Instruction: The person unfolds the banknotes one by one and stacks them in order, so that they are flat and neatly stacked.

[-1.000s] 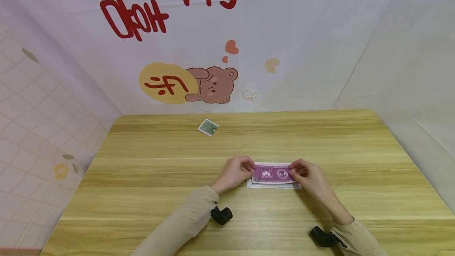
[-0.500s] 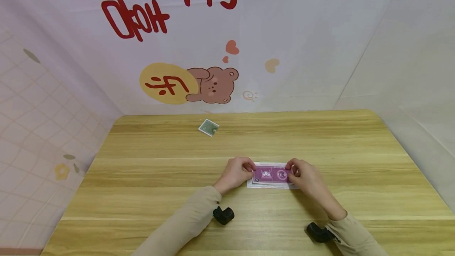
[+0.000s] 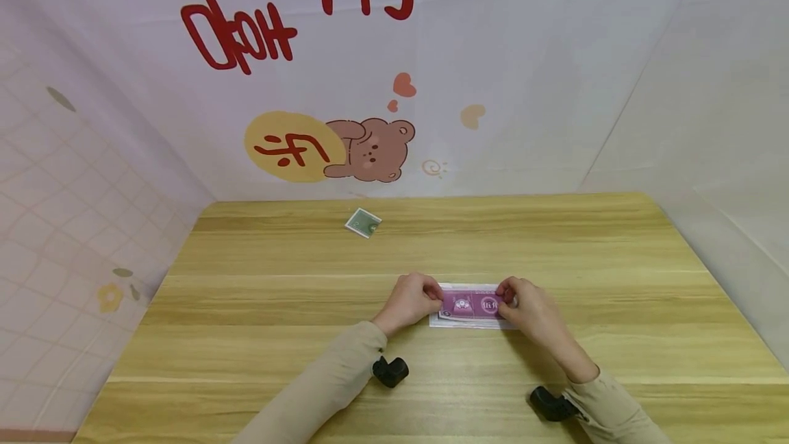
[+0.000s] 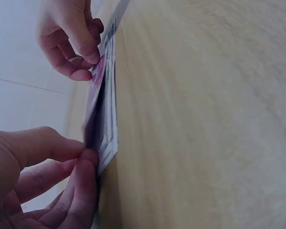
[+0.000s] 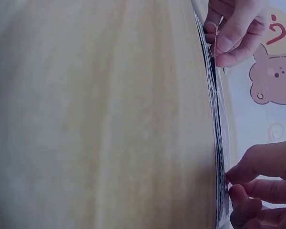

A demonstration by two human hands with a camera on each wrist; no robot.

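Observation:
A purple play banknote lies over a stack of white-edged paper notes on the wooden table. My left hand pinches the banknote's left end between thumb and fingers. In the left wrist view that end is raised a little, leaving a dark gap above the stack. At the other end is my right hand, its thumb and fingers pinching the banknote's right edge. From the right wrist view the stack appears edge-on, with the right hand's fingertips close against it. The lower notes' faces are mostly hidden.
A small green folded note lies near the table's back edge, left of the middle. Behind the table hangs a pale cloth with a printed bear and red lettering. Black wrist cameras sit on both forearms.
My right hand has slid slightly left along the banknote, whose right part has settled lower onto the stack. The left hand keeps its pinch and has barely moved.

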